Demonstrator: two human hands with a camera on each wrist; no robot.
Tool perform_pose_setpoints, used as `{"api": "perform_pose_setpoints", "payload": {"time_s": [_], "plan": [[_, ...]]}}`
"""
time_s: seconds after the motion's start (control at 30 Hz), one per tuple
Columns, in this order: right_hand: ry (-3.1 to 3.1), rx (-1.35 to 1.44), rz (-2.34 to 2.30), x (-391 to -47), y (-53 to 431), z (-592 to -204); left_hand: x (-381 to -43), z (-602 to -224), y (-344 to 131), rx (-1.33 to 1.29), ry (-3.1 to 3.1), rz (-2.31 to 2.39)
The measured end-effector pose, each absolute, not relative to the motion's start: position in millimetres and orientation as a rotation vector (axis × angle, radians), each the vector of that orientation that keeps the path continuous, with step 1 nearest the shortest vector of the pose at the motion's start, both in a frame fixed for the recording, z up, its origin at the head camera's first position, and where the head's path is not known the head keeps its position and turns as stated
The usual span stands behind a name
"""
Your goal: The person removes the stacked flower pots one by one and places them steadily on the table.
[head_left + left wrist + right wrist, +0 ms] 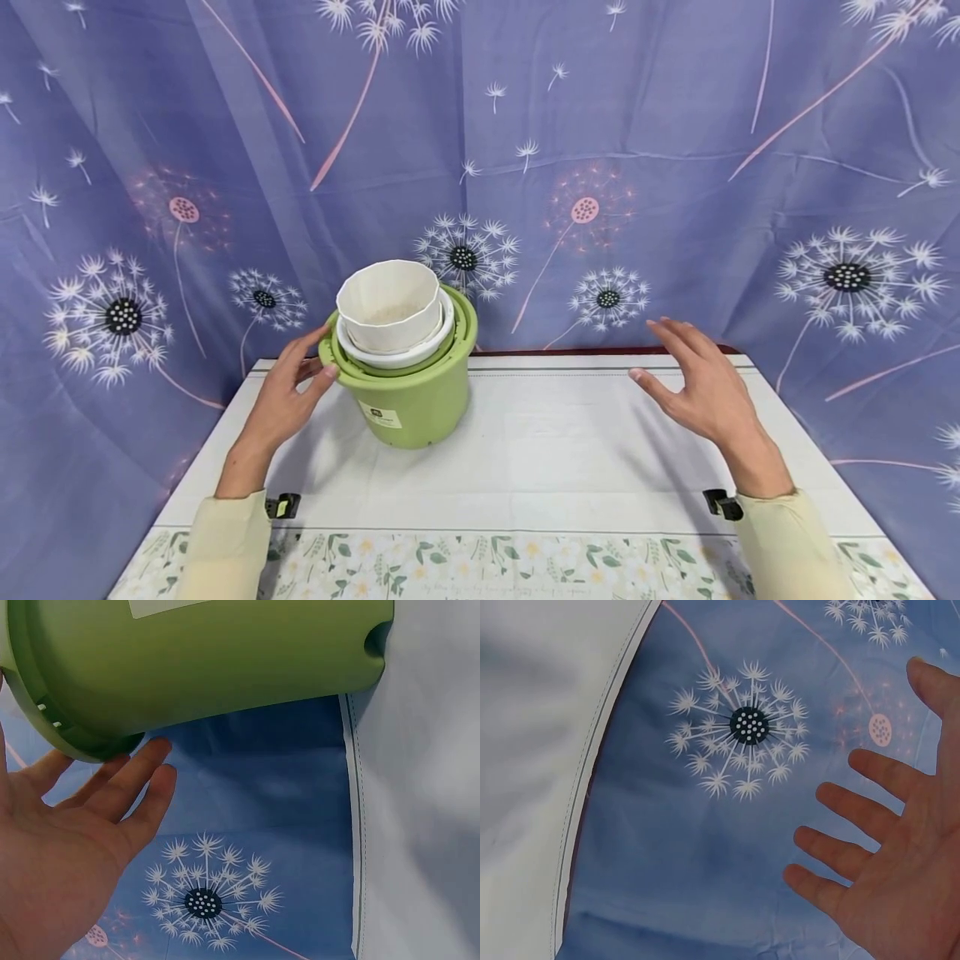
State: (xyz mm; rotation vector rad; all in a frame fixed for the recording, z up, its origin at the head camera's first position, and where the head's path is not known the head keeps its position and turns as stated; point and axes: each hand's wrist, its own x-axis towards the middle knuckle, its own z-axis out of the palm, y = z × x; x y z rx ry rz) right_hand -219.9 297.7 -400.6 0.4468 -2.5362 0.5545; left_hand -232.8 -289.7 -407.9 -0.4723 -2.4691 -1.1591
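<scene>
A large green flowerpot (420, 408) stands left of the middle of the table, with a pale label on its front. Nested in its mouth are a white round pot (397, 358) and, on top, a white faceted pot (390, 302). My left hand (288, 396) is at the left side of the green rim, thumb toward the front and fingers behind. In the left wrist view the fingers (124, 784) reach loosely along the rim's underside. My right hand (697, 383) hovers over the table's right half, fingers spread, holding nothing; the right wrist view shows the same bare palm.
The table wears a white cloth (555, 450) with a floral band (450, 567) along its near side. A purple dandelion-print curtain (525, 108) closes in the back and both sides, right behind the flowerpots.
</scene>
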Motion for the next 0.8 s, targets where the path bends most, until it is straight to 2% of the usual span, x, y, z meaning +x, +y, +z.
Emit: {"api": "perform_pose_setpoints", "payload": {"time_s": [0.8], "plan": [[-2.456, 0.538, 0.571, -226, 271, -394, -234, -407, -285, -0.469, -2.449, -1.176]]}}
